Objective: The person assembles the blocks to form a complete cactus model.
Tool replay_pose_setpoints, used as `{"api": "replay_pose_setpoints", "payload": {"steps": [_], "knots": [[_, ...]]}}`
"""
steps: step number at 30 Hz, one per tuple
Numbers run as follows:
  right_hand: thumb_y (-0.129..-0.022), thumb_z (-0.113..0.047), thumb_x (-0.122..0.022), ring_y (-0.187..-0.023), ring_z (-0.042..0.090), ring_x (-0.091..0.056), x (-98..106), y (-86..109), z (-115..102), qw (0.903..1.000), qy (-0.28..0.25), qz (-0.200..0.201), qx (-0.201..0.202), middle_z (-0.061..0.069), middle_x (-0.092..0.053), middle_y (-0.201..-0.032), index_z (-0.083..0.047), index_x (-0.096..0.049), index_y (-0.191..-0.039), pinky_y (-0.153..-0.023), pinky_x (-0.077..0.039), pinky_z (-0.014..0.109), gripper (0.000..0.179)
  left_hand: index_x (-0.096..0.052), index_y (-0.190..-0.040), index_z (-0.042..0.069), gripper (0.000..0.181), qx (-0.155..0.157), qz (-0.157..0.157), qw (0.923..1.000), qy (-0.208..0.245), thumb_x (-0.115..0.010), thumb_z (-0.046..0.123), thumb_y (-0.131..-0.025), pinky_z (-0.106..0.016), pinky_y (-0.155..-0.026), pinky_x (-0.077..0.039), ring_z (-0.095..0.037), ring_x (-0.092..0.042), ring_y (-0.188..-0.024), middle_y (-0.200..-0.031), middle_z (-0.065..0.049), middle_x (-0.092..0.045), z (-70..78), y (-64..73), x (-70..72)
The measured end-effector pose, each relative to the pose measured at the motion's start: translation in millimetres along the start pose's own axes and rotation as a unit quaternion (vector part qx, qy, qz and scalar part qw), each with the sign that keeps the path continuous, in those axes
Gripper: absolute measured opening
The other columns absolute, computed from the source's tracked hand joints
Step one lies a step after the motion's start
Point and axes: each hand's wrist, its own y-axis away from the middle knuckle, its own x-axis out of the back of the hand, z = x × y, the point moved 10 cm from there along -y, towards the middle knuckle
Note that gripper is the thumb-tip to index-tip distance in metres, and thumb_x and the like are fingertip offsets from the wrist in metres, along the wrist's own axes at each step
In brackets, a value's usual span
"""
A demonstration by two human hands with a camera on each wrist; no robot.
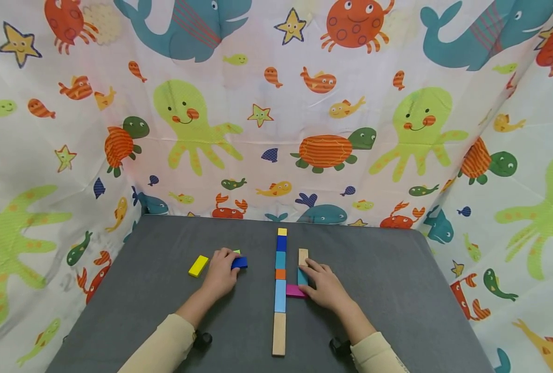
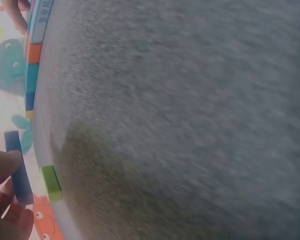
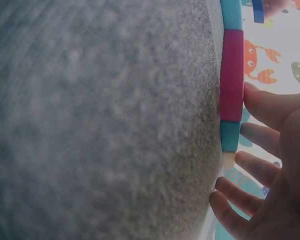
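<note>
My left hand [image 1: 221, 270] pinches a dark blue block [image 1: 240, 262] between thumb and fingers; the left wrist view shows it held off the mat. A green block [image 2: 51, 183] lies just beyond it, mostly covered in the head view. To the right of a long row of blocks, my right hand [image 1: 324, 285] rests with fingers spread. Its thumb touches the magenta block [image 1: 294, 291], and its fingertips lie along the teal block [image 1: 302, 276] and the plain wooden block [image 1: 303, 256]. The magenta block's left end meets the row.
The row runs front to back: a wooden block [image 1: 279, 334], a light blue block [image 1: 280, 296], an orange block [image 1: 280, 274], then teal, dark blue and yellow. A yellow block [image 1: 198, 266] lies left of my left hand. A patterned cloth [image 1: 258, 140] hangs behind the grey table [image 1: 379, 274].
</note>
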Motion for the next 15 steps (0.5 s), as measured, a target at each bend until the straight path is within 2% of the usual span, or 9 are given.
{"api": "replay_pose_setpoints", "payload": {"steps": [4, 8, 15], "knots": [[-0.093, -0.042, -0.071, -0.139, 0.039, -0.043, 0.4, 0.8, -1.3, 1.0, -0.001, 0.002, 0.004, 0.008, -0.041, -0.16, -0.02, -0.054, -0.148, -0.108, -0.043, 0.06, 0.062, -0.067, -0.126, 0.011, 0.031, -0.022, -0.006, 0.9997, 0.01, -0.07, 0.011, -0.095, -0.052, -0.1, -0.046, -0.031, -0.049, -0.114, -0.121, -0.009, -0.057, 9.1, -3.2, -2.5], [-0.093, -0.042, -0.071, -0.138, 0.039, -0.044, 0.4, 1.1, -1.8, 1.0, -0.003, 0.003, 0.005, 0.008, -0.041, -0.159, -0.02, -0.054, -0.148, -0.108, -0.043, 0.06, 0.061, -0.067, -0.125, 0.013, 0.029, -0.032, -0.015, 0.9993, 0.014, -0.07, 0.012, -0.095, -0.049, -0.1, -0.047, -0.029, -0.048, -0.114, -0.122, -0.008, -0.056, 15.0, -6.3, -5.9], [-0.092, -0.044, -0.071, -0.139, 0.038, -0.043, -0.6, 1.3, 2.4, 1.0, 0.003, -0.002, 0.002, 0.007, -0.041, -0.16, -0.022, -0.053, -0.149, -0.108, -0.042, 0.06, 0.063, -0.068, -0.122, 0.01, 0.028, -0.044, -0.031, 0.9984, 0.018, -0.07, 0.01, -0.095, -0.052, -0.101, -0.048, -0.031, -0.05, -0.115, -0.121, -0.009, -0.057, 23.2, -12.5, -18.6]]}}
